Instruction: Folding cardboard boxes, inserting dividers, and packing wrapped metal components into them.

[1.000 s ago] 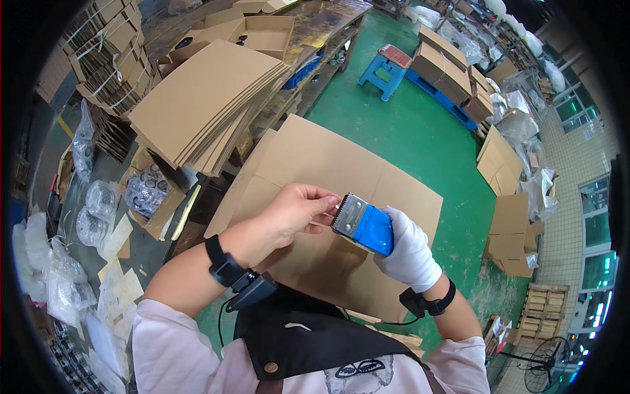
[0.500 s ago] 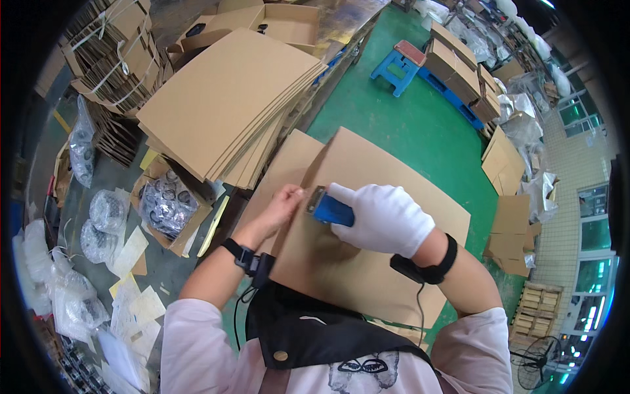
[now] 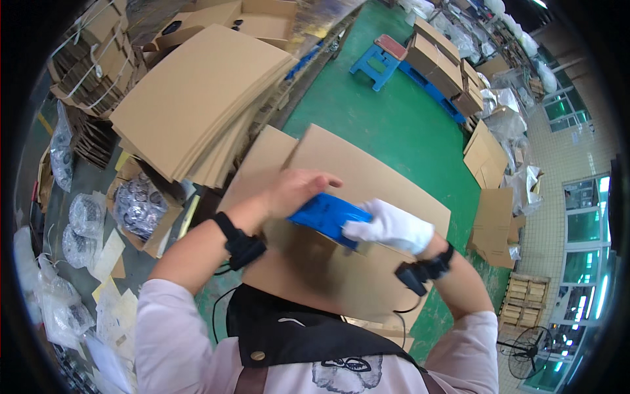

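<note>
My right hand [image 3: 394,226], in a white glove, grips one end of a blue hand tool [image 3: 331,218] that looks like a carton stapler; motion blurs it, so its exact kind is unclear. The tool is held above a large brown cardboard sheet [image 3: 374,174] lying before me. My bare left hand [image 3: 298,190] is at the tool's other end, fingers stretched out over it; whether it touches the tool is hidden. Under the left forearm a second cardboard panel [image 3: 259,154] adjoins the sheet's left side. Both wrists wear black straps with small devices.
A stack of flat cardboard [image 3: 203,98] rests on a bench at the upper left. Below it stands a carton of plastic-wrapped parts [image 3: 141,207]. A blue stool [image 3: 380,59] and cartons on a blue pallet [image 3: 433,92] stand farther off; a black fan [image 3: 528,351] is at lower right.
The blue tool has come off the cardboard's left edge and turned, showing its long side. My left hand has let go of that edge and moved right, over the cardboard.
</note>
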Demonstrator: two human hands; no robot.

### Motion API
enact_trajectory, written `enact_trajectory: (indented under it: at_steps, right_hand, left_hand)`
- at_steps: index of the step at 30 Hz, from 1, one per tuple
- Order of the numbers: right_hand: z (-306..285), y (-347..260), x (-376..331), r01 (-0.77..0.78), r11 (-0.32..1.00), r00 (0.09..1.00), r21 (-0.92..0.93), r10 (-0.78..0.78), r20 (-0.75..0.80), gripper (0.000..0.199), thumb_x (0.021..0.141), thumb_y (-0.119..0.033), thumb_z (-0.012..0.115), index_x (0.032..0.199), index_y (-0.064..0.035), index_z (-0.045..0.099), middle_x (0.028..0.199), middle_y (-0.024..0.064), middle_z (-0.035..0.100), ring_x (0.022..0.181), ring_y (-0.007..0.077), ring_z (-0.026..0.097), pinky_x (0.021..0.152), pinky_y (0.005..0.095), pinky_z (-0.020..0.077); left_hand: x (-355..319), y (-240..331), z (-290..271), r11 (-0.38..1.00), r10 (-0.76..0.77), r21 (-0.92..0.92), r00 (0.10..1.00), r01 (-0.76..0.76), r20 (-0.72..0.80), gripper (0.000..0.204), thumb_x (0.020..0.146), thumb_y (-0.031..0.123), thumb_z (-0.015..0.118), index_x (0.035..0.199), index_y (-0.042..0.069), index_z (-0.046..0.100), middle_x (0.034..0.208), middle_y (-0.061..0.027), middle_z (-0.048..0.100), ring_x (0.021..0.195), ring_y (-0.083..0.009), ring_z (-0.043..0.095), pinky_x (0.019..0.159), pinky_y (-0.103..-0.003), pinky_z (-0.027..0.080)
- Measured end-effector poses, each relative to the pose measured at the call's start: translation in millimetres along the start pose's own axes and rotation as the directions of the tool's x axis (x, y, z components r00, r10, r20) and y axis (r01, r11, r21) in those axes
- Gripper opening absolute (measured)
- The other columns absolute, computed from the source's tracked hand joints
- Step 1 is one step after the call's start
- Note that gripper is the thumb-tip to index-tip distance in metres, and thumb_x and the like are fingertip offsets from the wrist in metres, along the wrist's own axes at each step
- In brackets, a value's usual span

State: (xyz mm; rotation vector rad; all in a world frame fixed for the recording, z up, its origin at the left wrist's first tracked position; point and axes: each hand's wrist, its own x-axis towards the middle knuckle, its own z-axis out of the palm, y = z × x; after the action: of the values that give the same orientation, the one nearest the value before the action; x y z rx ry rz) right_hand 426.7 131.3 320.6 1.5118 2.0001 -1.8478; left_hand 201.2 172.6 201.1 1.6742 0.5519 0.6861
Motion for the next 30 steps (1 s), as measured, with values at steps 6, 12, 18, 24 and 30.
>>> enact_trajectory:
  at_steps: [6, 12, 18, 24, 30]
  right_hand:
    - [-14, 50, -41, 0.045, 0.968, 0.999, 0.247, -0.038, -0.036, 0.048, 0.086, -0.048, 0.066, 0.089, 0.0004, 0.067, 0.073, 0.0054, 0.066, 0.068, 0.0109, 0.061, 0.066, 0.0262, 0.0473]
    - [-71, 229, -285, -0.298, 0.942, 0.901, 0.153, 0.331, -0.280, 0.049, 0.076, -0.044, 0.074, 0.085, 0.0039, 0.067, 0.065, 0.0005, 0.059, 0.060, 0.0093, 0.054, 0.054, 0.0259, 0.0440]
    - [-73, 311, -323, -0.512, 0.859, 0.758, 0.023, 0.464, -0.458, 0.046, 0.075, -0.044, 0.068, 0.072, 0.0018, 0.066, 0.057, 0.0117, 0.060, 0.056, 0.0167, 0.063, 0.051, 0.0320, 0.0494]
    - [-8, 319, -204, -0.401, 0.676, 0.840, -0.618, 0.002, -0.543, 0.050, 0.078, -0.051, 0.058, 0.077, -0.0023, 0.068, 0.068, 0.0226, 0.065, 0.064, 0.0381, 0.066, 0.063, 0.0447, 0.0535]
    - [-10, 321, -205, -0.600, 0.796, 0.507, -0.075, 0.306, -0.806, 0.043, 0.078, -0.047, 0.058, 0.087, -0.0061, 0.070, 0.072, 0.0218, 0.066, 0.067, 0.0394, 0.066, 0.066, 0.0448, 0.0537]
  left_hand:
    - [17, 13, 12, 0.957, -0.043, 0.287, 0.999, 0.046, -0.018, 0.059, 0.101, 0.050, 0.029, 0.140, 0.009, 0.047, 0.147, -0.0145, 0.042, 0.139, -0.0281, 0.034, 0.115, -0.042, 0.023]
    - [23, 32, 55, 0.221, -0.235, 0.973, 0.972, 0.061, -0.007, 0.053, 0.097, 0.033, 0.039, 0.147, 0.016, 0.036, 0.158, -0.0090, 0.022, 0.146, -0.0287, 0.018, 0.118, -0.048, 0.011]
    - [29, 45, 71, 0.073, -0.357, 0.991, 0.931, 0.111, -0.078, 0.056, 0.097, 0.036, 0.036, 0.148, 0.013, 0.033, 0.159, -0.0080, 0.018, 0.146, -0.0281, 0.015, 0.117, -0.050, 0.010]
    - [30, 34, 96, -0.249, -0.425, 0.898, 0.793, 0.361, -0.437, 0.068, 0.096, 0.054, 0.038, 0.153, 0.023, 0.017, 0.161, -0.0033, 0.005, 0.146, -0.0320, 0.015, 0.114, -0.055, 0.018]
    - [-4, 13, 68, 0.441, -0.196, 0.365, 0.485, 0.820, -0.852, 0.094, 0.090, 0.066, 0.044, 0.149, -0.002, 0.017, 0.141, -0.0358, 0.037, 0.134, -0.0425, 0.037, 0.108, -0.044, 0.035]
